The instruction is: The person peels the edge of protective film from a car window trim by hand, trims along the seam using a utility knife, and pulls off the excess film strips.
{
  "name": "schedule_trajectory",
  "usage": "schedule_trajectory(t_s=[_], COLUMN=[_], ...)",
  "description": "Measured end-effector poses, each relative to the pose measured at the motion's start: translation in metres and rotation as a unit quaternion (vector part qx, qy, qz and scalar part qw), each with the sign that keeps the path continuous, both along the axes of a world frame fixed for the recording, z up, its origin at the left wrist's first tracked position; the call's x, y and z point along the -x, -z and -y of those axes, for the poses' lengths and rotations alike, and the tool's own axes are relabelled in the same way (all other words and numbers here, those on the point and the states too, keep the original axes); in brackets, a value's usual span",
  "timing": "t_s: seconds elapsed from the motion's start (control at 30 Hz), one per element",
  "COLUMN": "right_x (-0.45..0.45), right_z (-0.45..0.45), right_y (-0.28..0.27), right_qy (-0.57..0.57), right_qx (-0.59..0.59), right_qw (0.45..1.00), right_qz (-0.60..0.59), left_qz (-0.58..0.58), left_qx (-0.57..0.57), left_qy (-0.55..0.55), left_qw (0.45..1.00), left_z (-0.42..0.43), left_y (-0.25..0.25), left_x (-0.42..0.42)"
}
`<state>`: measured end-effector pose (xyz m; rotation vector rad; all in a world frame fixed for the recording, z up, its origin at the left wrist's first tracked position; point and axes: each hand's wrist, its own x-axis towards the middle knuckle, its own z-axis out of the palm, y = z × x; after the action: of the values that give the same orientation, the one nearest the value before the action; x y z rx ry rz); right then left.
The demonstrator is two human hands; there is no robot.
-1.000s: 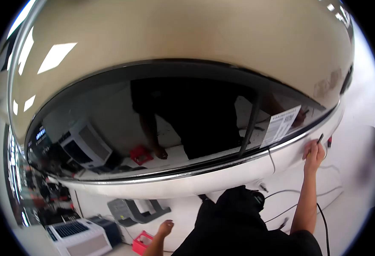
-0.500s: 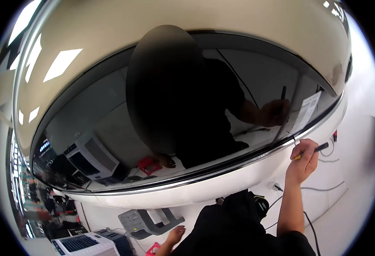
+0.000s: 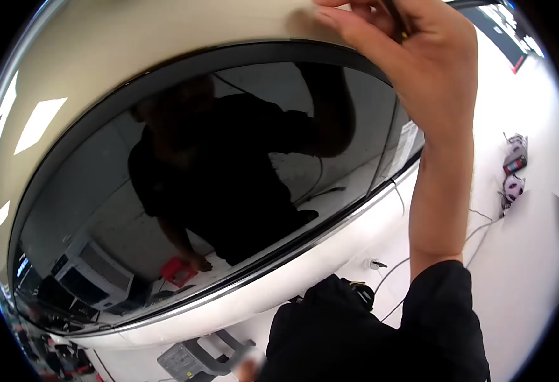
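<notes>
My right hand [image 3: 429, 60] is raised high at the right, near the beige car body panel [image 3: 165, 44] above a dark side window [image 3: 228, 191]. Its fingers are closed around a slim black pen-like tool [image 3: 394, 16] with a yellow mark; the tool's far end is out of frame. Whether hand or tool touches the panel is unclear. At the bottom edge, my left hand [image 3: 249, 369] hangs low beside a grey plastic object [image 3: 187, 360], blurred and partly cut off, its fingers unreadable. A white printed label [image 3: 402, 149] shows at the window's right end, partly behind my forearm.
A thin wire-like strand [image 3: 402, 197] hangs below the window's right corner. Cables [image 3: 397, 305] and a white plug [image 3: 372, 263] lie on the pale floor. Several small devices [image 3: 514, 165] sit at the far right. The window reflects my body, a boxy appliance and a red item.
My right hand has risen from the window's lower right corner to the panel above, still holding the tool. The view has shifted, and my left hand now sits lower in the frame.
</notes>
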<state>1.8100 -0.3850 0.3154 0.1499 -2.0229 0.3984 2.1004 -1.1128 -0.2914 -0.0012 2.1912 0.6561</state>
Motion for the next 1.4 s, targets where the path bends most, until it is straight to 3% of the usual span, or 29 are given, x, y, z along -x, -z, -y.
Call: schedule_trajectory(t_s=[0.03,0.17,0.23,0.37,0.4,0.47,0.5,0.73,0.83,0.93,1.0,1.07,1.13,1.23,1.33,1.4], right_x=[0.0,-0.007,-0.014,-0.013,-0.015,-0.02,-0.022,-0.035,-0.034,-0.032,-0.031,-0.027,-0.026,-0.023,-0.004,-0.04], right_z=[-0.001,0.005,0.003,-0.001,0.0,0.004,0.005,0.01,0.01,0.006,0.002,-0.007,-0.015,-0.028,-0.039,-0.031], right_y=[-0.004,-0.011,-0.022,-0.026,-0.025,-0.024,-0.023,-0.021,-0.019,-0.014,-0.01,-0.008,-0.003,0.016,0.045,0.057], right_qy=[-0.014,0.027,-0.021,-0.076,-0.072,-0.067,-0.064,-0.037,-0.024,-0.008,0.003,0.016,0.032,0.058,0.109,0.141], right_qx=[0.001,-0.019,0.003,-0.015,-0.022,-0.037,-0.043,-0.071,-0.077,-0.082,-0.084,-0.08,-0.077,-0.052,0.041,0.01], right_qw=[1.0,0.999,0.997,0.992,0.991,0.99,0.989,0.988,0.99,0.991,0.993,0.995,0.997,0.995,0.99,0.989], right_qz=[0.008,0.032,0.081,0.102,0.109,0.12,0.125,0.131,0.12,0.102,0.081,0.049,0.004,-0.07,-0.079,-0.035], left_qz=[0.05,0.04,-0.033,0.023,-0.271,-0.064,0.043,0.056,0.052,0.08,-0.078,-0.083,0.06,0.074,0.113,0.105], left_qx=[0.04,-0.084,-0.156,-0.095,-0.079,-0.116,-0.129,-0.123,-0.104,-0.137,-0.138,-0.131,-0.122,-0.11,-0.099,-0.103], left_qy=[0.106,-0.156,0.015,-0.041,0.223,-0.027,-0.154,-0.205,-0.144,-0.199,-0.037,-0.029,-0.177,-0.169,-0.2,-0.19], left_qw=[0.992,0.983,0.987,0.994,0.933,0.991,0.979,0.969,0.983,0.967,0.987,0.987,0.975,0.977,0.968,0.971], left_z=[-0.038,-0.05,-0.043,-0.044,-0.041,-0.032,-0.028,-0.015,-0.016,-0.021,-0.01,-0.016,-0.044,-0.048,-0.047,-0.035], left_y=[-0.034,-0.007,-0.007,-0.016,-0.02,-0.016,-0.015,0.001,0.004,0.012,0.039,0.042,0.0,-0.007,-0.011,0.007], left_x=[0.012,0.019,0.018,0.072,0.067,0.084,0.092,0.099,0.097,0.089,0.076,0.076,0.088,0.084,0.082,0.073])
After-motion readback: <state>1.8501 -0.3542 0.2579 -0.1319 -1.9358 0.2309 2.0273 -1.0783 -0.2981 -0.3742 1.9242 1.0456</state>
